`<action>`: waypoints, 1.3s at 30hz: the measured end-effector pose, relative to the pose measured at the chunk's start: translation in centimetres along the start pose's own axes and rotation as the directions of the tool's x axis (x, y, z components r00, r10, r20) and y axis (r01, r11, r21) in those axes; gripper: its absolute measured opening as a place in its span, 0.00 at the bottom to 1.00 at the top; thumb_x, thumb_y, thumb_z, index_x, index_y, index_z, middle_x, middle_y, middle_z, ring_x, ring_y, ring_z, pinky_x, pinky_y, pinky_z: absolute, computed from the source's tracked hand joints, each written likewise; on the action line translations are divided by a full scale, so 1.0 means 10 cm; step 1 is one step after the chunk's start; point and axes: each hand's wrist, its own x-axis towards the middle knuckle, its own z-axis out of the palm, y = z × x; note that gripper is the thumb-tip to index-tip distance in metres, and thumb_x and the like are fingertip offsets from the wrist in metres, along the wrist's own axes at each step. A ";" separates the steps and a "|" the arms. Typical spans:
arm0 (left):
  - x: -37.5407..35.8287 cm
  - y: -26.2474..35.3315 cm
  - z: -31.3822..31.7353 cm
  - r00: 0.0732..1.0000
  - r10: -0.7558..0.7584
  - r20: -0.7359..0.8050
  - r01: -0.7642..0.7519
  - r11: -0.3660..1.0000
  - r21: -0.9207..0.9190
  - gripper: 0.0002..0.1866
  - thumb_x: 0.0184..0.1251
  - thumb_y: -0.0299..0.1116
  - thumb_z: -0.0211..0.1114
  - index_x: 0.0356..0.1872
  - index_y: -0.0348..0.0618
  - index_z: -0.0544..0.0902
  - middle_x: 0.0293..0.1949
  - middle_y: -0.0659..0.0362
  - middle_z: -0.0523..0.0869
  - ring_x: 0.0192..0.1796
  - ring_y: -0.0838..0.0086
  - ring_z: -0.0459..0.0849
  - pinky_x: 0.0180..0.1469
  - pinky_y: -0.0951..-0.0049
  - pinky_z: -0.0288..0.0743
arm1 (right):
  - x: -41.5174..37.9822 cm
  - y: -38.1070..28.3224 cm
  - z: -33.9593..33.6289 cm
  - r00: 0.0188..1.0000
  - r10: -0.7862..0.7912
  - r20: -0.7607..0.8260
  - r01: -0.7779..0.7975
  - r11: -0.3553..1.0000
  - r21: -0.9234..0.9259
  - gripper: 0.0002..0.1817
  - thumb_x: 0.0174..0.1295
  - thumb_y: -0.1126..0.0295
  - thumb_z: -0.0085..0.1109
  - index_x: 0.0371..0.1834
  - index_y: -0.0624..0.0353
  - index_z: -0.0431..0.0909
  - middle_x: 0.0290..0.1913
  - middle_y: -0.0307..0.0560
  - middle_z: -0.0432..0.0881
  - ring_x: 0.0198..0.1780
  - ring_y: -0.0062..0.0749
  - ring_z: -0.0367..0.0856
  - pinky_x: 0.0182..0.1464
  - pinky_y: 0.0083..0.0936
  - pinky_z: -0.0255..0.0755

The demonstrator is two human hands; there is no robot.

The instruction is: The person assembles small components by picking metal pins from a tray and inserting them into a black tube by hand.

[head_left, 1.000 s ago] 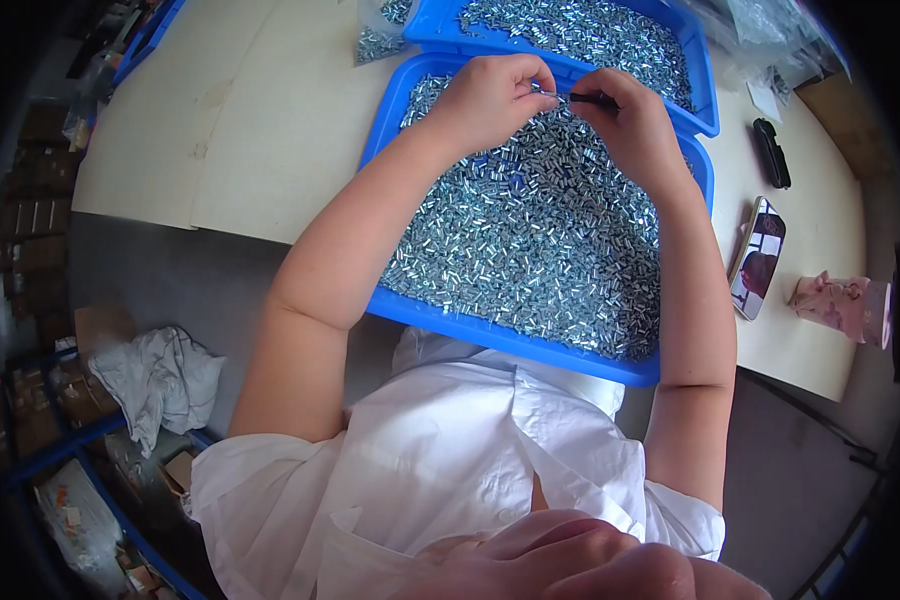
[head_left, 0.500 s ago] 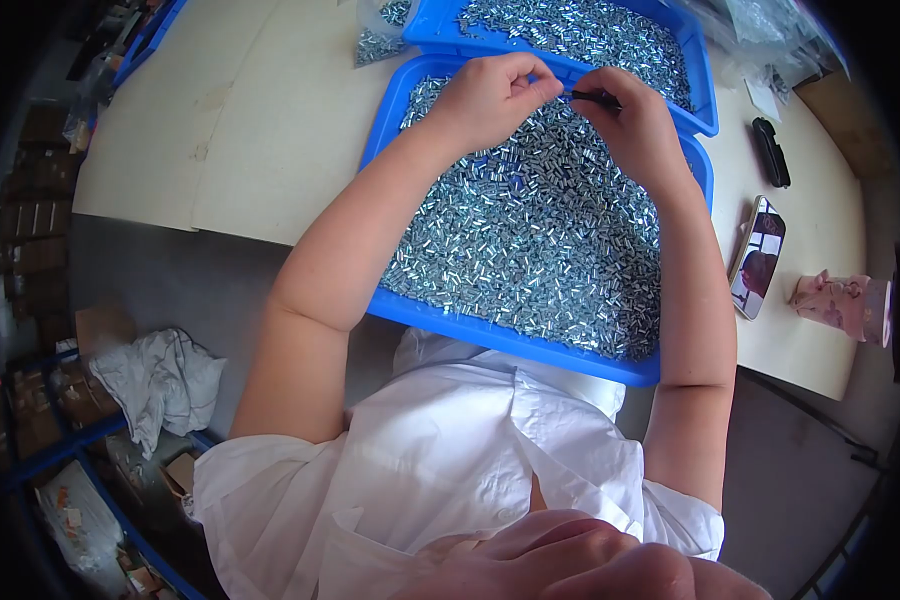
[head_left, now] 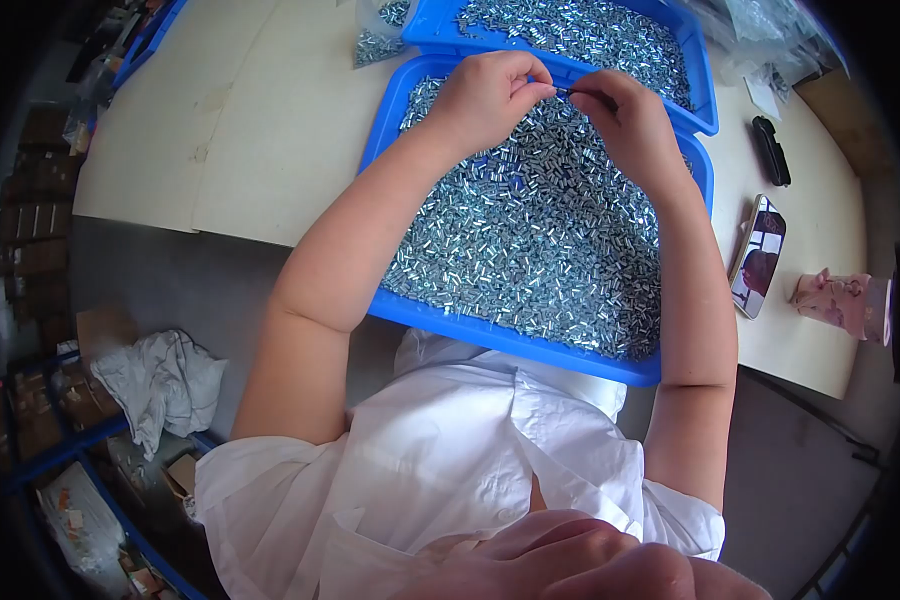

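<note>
Over the far part of a blue bin (head_left: 490, 335), both hands meet close together. My right hand (head_left: 625, 115) is closed around a thin black tool (head_left: 592, 95), whose narrow tip points left; its exact kind is hidden by the fingers. The fingertips of my left hand (head_left: 495, 95) are pinched right at that tip, and any piece between them is too small to make out. Beneath lie heaps of short shiny metal pins or tubes (head_left: 530, 240), filling the bin.
A second blue bin (head_left: 708, 85) with similar metal pieces stands behind. To the right on the table (head_left: 240, 130) are a black case (head_left: 770, 150), a phone (head_left: 757, 258) and a pink cup (head_left: 845, 303). Plastic bags (head_left: 760, 35) lie at the back right.
The black tool's tip has come to the left hand's pinched fingertips. More of the tool is covered by the right fingers; both arms stay nearly still.
</note>
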 end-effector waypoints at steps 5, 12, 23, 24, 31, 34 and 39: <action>0.00 0.00 0.00 1.000 0.009 -0.015 -0.009 1.000 -0.009 0.07 0.56 0.34 0.64 0.30 0.42 0.81 0.12 0.67 0.65 0.18 0.85 0.62 0.22 0.79 0.58 | 0.01 -0.05 0.03 0.986 -0.071 -0.151 0.085 0.993 0.086 0.08 0.55 0.71 0.59 0.35 0.62 0.77 0.31 0.51 0.78 0.31 0.41 0.77 0.35 0.29 0.71; 0.01 -0.01 0.01 0.999 0.031 -0.020 -0.031 0.999 0.031 0.07 0.56 0.34 0.64 0.30 0.42 0.81 0.12 0.66 0.65 0.18 0.84 0.63 0.22 0.79 0.59 | 0.00 0.01 0.02 0.998 -0.047 -0.032 0.048 0.999 0.021 0.09 0.55 0.69 0.58 0.37 0.61 0.78 0.33 0.52 0.79 0.34 0.43 0.78 0.37 0.30 0.71; -0.01 -0.01 0.05 0.993 -0.104 0.062 0.108 0.992 -0.069 0.08 0.60 0.35 0.61 0.31 0.40 0.80 0.16 0.68 0.69 0.19 0.85 0.65 0.22 0.79 0.59 | 0.01 -0.03 -0.01 0.967 -0.176 -0.183 0.142 0.973 -0.182 0.05 0.46 0.73 0.65 0.27 0.57 0.80 0.29 0.43 0.76 0.36 0.40 0.76 0.36 0.31 0.70; -0.02 -0.02 0.08 0.975 -0.190 0.114 0.206 0.966 -0.158 0.09 0.62 0.35 0.60 0.31 0.39 0.80 0.17 0.69 0.71 0.19 0.85 0.65 0.22 0.80 0.60 | 0.02 -0.03 -0.02 0.957 -0.208 -0.204 0.151 0.952 -0.267 0.06 0.45 0.73 0.65 0.27 0.56 0.80 0.29 0.42 0.76 0.36 0.39 0.75 0.35 0.31 0.69; 0.03 0.01 0.01 0.819 -0.433 0.377 0.574 0.625 -0.529 0.12 0.67 0.38 0.54 0.35 0.41 0.78 0.17 0.73 0.64 0.18 0.89 0.58 0.19 0.85 0.49 | 0.04 -0.04 -0.02 0.876 -0.203 -0.438 0.157 0.978 -0.140 0.09 0.45 0.72 0.66 0.31 0.55 0.79 0.29 0.43 0.78 0.31 0.34 0.75 0.35 0.28 0.69; 0.04 0.02 -0.02 0.827 -0.437 0.354 0.560 0.573 -0.598 0.11 0.67 0.38 0.54 0.37 0.41 0.77 0.17 0.74 0.61 0.18 0.91 0.56 0.19 0.86 0.46 | 0.03 0.00 0.00 0.938 0.067 -0.339 0.067 0.928 0.367 0.08 0.56 0.73 0.60 0.37 0.61 0.76 0.33 0.40 0.79 0.37 0.23 0.77 0.41 0.18 0.69; 0.05 -0.01 -0.01 0.866 -0.391 0.310 0.492 0.557 -0.669 0.10 0.65 0.37 0.58 0.38 0.41 0.77 0.18 0.73 0.64 0.18 0.90 0.57 0.19 0.86 0.48 | 0.02 0.02 0.00 0.978 0.101 -0.184 0.028 0.806 0.591 0.09 0.61 0.75 0.53 0.44 0.65 0.72 0.38 0.40 0.78 0.44 0.22 0.77 0.48 0.17 0.68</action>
